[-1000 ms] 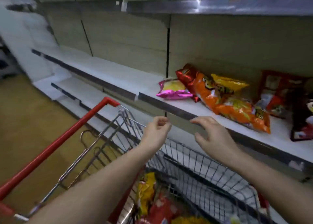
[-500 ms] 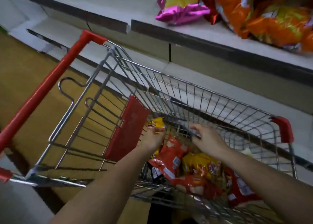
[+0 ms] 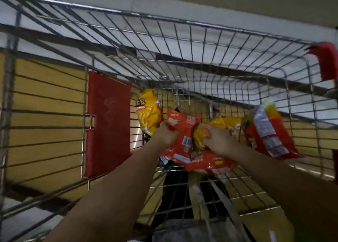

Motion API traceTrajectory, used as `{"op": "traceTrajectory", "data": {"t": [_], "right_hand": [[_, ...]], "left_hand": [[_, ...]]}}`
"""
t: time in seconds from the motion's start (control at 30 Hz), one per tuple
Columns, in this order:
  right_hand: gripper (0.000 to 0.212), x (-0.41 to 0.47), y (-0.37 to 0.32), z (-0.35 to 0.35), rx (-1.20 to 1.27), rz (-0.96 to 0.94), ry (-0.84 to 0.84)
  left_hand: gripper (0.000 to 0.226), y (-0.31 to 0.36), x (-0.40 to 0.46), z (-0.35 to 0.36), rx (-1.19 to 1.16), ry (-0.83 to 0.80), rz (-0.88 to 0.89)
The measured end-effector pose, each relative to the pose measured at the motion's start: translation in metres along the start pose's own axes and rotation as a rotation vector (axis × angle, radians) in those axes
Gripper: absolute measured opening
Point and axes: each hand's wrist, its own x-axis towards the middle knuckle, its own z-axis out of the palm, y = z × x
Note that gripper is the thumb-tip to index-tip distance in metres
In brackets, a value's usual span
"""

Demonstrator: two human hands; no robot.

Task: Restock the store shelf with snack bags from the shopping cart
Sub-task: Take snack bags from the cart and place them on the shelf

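View: we look straight down into the wire shopping cart [image 3: 201, 46], whose basket fills most of the frame.
Left hand: our left hand [image 3: 165, 133], just left of centre, has its fingers curled into the upper left edge of a red snack bag [image 3: 182, 137], gripping it.
Right hand: our right hand [image 3: 217, 139], just right of centre, pinches the crumpled edge of a yellow snack bag [image 3: 226, 125] between thumb and fingers.
Red snack bag: it stands roughly upright between our two hands, barcode side towards us.
Other bags: a second yellow bag [image 3: 149, 113] leans against the cart's red flap [image 3: 108, 124] side, left of the left hand; a large red bag with a white label panel [image 3: 268, 132] lies tilted at centre right; another red bag [image 3: 210, 163] lies flat beneath our right wrist.
Cart details: a red corner bumper [image 3: 327, 62] sits at the upper right.
Surroundings: the yellowish floor [image 3: 45, 99] shows through the wires at left; a pale shelf base [image 3: 237, 2] runs along the top.
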Motion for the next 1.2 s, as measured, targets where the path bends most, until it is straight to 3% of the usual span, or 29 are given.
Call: {"op": "traceTrajectory", "data": {"t": [0.07, 0.13, 0.27, 0.4, 0.7, 0.97, 1.03, 1.13, 1.2], "right_hand": [[0.045, 0.004, 0.001, 0.006, 0.022, 0.021, -0.008], [0.045, 0.008, 0.001, 0.011, 0.044, 0.043, -0.011], [0.047, 0.014, -0.003, 0.018, 0.077, 0.063, -0.032], [0.049, 0.02, -0.007, 0.021, 0.083, 0.054, -0.026], [0.059, 0.027, -0.007, 0.025, 0.102, 0.038, -0.038], [0.013, 0.031, -0.013, 0.02, 0.406, 0.093, 0.026], [0.023, 0.029, -0.011, 0.013, 0.54, 0.106, 0.032], [0.059, 0.027, -0.008, 0.004, 0.593, 0.098, 0.083], [0.058, 0.027, -0.007, 0.0, 0.609, 0.107, 0.081]], "left_hand": [[0.065, -0.006, 0.012, 0.001, 0.046, 0.019, -0.033], [0.071, -0.007, 0.018, 0.003, 0.099, 0.039, -0.039], [0.075, -0.008, 0.032, 0.004, 0.159, 0.044, -0.04], [0.077, -0.009, 0.046, 0.006, 0.083, 0.003, -0.055], [0.076, -0.003, 0.043, 0.013, -0.017, 0.082, 0.029], [0.04, 0.021, 0.023, 0.004, -0.481, -0.058, -0.162], [0.037, 0.021, 0.022, 0.001, -0.526, -0.103, -0.234], [0.038, 0.022, 0.019, -0.001, -0.537, -0.232, -0.284], [0.041, 0.023, 0.018, 0.001, -0.519, -0.248, -0.27]]}}
